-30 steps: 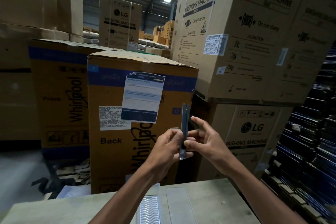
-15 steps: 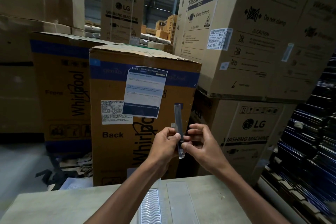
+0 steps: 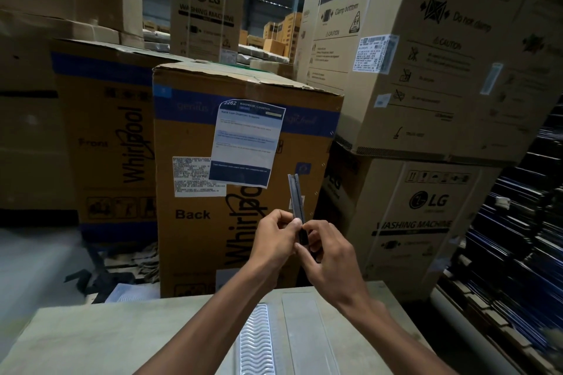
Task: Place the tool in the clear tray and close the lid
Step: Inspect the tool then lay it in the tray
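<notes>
Head view, hands: I see my left hand point(image 3: 275, 242) and right hand point(image 3: 330, 256) meeting in the air, fingertips pinching the tool point(image 3: 297, 202).
Head view, tool: slim, flat grey metal strip, upright, above the desk point(image 3: 100, 341).
Head view, clear tray point(image 3: 256, 341): long, wavy-ribbed plastic lying on the desk below my wrists.
Head view, lid point(image 3: 307, 335): smooth clear panel, open flat just right of the tray.
Head view, backdrop: matte cardboard Whirlpool box point(image 3: 243, 192).

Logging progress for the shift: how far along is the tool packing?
Done: the clear tray lies open on the table, lid flat beside it. In hand: both hands, left hand and right hand, hold the tool upright above. Left: placing it, closing the lid.
</notes>
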{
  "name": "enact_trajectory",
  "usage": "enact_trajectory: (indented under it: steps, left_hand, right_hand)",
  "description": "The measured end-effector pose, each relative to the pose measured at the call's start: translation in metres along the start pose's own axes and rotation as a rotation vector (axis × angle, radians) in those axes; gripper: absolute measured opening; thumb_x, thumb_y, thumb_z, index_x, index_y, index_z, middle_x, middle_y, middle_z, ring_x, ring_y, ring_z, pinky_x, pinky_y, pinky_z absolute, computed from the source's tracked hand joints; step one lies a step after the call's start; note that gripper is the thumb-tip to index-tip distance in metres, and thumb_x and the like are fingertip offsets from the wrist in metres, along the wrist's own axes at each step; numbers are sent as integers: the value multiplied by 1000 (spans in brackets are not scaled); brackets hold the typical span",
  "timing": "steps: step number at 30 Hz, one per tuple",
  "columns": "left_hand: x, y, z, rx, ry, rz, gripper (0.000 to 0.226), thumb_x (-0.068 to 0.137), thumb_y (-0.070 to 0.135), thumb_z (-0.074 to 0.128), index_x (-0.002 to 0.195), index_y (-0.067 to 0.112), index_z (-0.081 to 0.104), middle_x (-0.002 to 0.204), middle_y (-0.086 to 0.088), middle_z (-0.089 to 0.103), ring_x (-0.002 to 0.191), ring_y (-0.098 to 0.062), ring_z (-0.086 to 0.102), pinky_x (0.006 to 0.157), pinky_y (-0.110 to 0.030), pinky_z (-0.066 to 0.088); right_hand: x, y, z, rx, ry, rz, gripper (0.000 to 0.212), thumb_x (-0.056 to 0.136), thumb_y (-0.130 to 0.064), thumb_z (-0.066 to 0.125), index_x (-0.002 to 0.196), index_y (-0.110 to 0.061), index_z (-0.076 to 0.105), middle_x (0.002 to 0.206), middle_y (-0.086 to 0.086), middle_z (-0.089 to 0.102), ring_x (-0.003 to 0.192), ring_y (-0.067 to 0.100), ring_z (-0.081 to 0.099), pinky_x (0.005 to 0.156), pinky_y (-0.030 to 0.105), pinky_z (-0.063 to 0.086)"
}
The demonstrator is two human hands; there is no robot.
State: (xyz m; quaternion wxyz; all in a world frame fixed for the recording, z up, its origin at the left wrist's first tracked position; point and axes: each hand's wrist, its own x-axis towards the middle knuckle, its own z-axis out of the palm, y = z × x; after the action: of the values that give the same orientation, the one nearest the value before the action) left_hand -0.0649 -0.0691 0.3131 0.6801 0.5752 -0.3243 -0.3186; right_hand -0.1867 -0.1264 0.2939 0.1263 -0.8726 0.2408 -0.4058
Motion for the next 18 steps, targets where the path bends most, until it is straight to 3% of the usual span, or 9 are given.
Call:
enact_trajectory:
  steps: [3, 8, 13, 18]
  left_hand:
    - [0, -4, -4, 18, 9, 5, 8, 98, 19, 62, 96, 16, 69, 99, -11, 71, 94, -24, 71, 79, -35, 63]
    - [-1, -8, -9, 11, 21, -13, 8, 96, 19, 65, 91, 16, 71, 98, -11, 73, 95, -25, 72, 82, -39, 64]
    - [-2, -12, -11, -6, 28, -55, 9, 95, 19, 66, 91, 14, 72, 95, -12, 73, 86, -21, 70, 77, -34, 61]
    - [-2, -22, -14, 100, 8, -44, 9, 96, 21, 65, 90, 18, 70, 94, -10, 71, 87, -23, 68, 78, -38, 59]
  right_hand:
    - [-2, 0, 4, -9, 8, 4, 32, 89, -33, 73, 115, -31, 53, 104, -6, 64, 87, 7, 64, 76, 23, 60]
    - [-6, -2, 8, -29, 18, 10, 34, 88, -32, 76, 116, -27, 57, 102, -3, 69, 86, 7, 66, 76, 22, 61]
    - [-11, -2, 10, -86, 10, 4, 29, 88, -31, 76, 111, -21, 63, 99, 0, 73, 84, 9, 69, 74, 24, 61]
    - [-19, 1, 16, -114, -15, 19, 24, 87, -30, 76, 106, -19, 66, 94, -1, 74, 80, 7, 68, 72, 19, 59]
